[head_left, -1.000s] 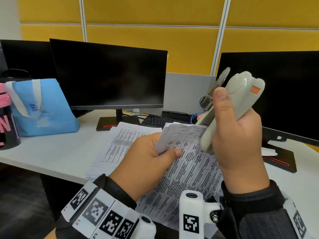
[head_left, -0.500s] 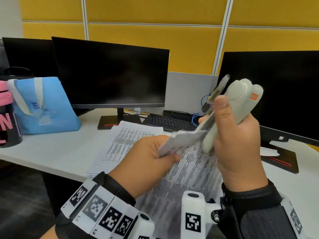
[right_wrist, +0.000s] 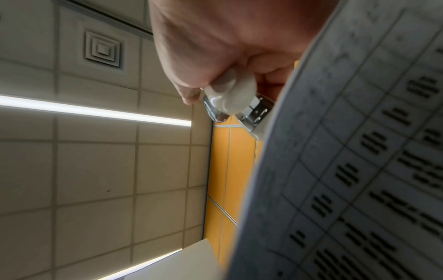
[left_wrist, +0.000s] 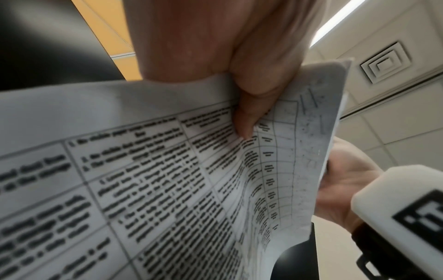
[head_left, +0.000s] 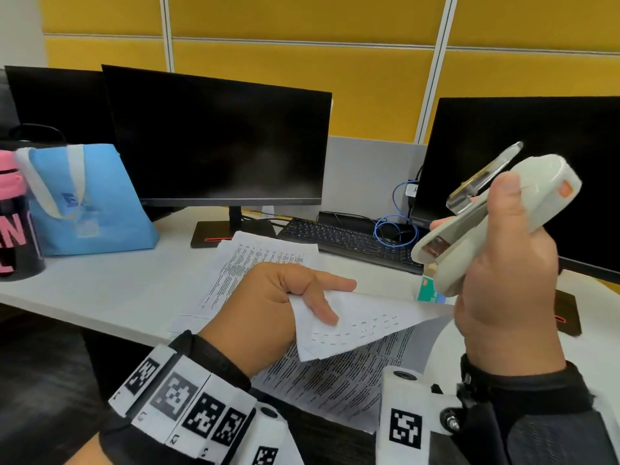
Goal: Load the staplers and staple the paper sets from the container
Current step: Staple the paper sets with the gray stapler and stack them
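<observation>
One stapler (head_left: 496,223) is up in the air on the right, and one set of printed sheets (head_left: 362,317) is held near, over one loose spread of printed pages (head_left: 261,260) on the desk (head_left: 100,286). Three dark monitors (head_left: 218,142) stand along the far side, with one keyboard (head_left: 345,239) between the middle and right ones. At far left are one blue bag (head_left: 87,199) and one black-and-pink bottle (head_left: 13,213); two hands are in view.
</observation>
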The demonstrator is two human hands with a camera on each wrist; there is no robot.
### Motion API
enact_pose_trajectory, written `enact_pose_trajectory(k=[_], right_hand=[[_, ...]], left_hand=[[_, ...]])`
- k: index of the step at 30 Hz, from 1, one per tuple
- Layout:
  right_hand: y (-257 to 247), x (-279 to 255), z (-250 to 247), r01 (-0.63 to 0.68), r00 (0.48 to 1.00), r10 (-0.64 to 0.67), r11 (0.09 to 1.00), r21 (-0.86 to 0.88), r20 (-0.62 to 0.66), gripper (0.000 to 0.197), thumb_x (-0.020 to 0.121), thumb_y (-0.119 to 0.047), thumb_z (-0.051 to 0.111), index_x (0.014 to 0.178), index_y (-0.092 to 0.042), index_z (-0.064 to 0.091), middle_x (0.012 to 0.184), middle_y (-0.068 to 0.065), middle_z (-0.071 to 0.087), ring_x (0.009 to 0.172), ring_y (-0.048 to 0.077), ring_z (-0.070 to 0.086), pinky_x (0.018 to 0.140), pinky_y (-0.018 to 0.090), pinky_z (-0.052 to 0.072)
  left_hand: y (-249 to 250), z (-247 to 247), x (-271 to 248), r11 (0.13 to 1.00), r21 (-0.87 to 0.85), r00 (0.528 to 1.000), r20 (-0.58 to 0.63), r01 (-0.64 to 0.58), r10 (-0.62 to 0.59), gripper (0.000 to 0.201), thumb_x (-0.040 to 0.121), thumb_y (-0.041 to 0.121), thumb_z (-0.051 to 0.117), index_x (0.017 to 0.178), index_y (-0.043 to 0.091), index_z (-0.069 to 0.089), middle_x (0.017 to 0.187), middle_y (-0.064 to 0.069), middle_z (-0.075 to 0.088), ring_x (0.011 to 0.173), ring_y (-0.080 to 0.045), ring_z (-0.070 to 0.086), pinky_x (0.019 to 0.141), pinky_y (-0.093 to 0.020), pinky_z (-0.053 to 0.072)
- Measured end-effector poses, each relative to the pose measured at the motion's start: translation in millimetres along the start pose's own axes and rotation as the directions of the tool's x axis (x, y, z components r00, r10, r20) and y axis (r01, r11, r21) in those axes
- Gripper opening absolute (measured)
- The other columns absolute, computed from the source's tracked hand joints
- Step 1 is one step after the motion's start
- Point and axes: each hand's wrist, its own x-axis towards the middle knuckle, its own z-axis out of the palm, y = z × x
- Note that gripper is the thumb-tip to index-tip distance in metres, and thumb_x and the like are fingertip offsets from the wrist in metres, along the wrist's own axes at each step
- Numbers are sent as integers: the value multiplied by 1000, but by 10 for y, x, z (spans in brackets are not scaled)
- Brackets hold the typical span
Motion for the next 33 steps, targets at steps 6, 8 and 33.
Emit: enact_pose_trajectory(k=[6,8,33], right_hand=[[234,116,-31,-166,986,166,980,-113,-5,39,75,-69,60,84,-32,66,75,-18,69,82,5,66,87,44,54],[390,205,-73,-318,948,314,919,-233,-56,46,75,-71,59,85,-27,63,86,-9,68,88,16,64,91,48,52],[777,-170,287,184,614,482,683,-707,625,29,82,-40,72,110,-37,65,99,-17,64,75,-9,57,58,13,40]], left_hand=[[-13,-179,-61,989,115,985,-152,94,-77,21,87,7,64,95,26,70,86,10,77,78,-7,73,60,-18,56],[-85,-303,-93,987,101,965,-243,124,-97,19,89,10,64,99,25,69,87,11,77,79,-6,73,57,-16,55],[-703,-1080,-600,992,-65,890,-439,106,-124,20,85,12,64,104,13,70,100,-5,76,93,-19,73,74,-27,59]])
